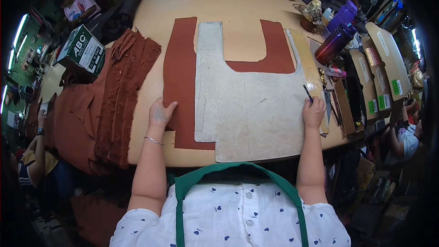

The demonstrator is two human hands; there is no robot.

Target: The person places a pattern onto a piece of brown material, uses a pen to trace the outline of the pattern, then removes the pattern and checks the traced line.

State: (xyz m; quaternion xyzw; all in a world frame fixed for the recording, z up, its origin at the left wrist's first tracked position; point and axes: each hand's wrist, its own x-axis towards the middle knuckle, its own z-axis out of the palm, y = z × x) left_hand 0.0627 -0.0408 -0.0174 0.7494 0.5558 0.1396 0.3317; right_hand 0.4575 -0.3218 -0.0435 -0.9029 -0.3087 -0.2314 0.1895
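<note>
While my right fingers (316,105) held a pen (308,93) at three o'clock, my left fingers (170,107), grip unclear, touched the red-brown sheet (181,77) at nine.

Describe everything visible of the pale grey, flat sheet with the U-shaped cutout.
The pale grey flat sheet looks like stiff, scuffed board, with faint straight lines and smudges. Its U-shaped cutout opens at the far edge; its near left corner is stepped. It lies flat, partly over reddish-brown, leather-like material on the tan tabletop. The right hand, holding a slim dark pen, is at its right edge; contact is unclear.
</note>
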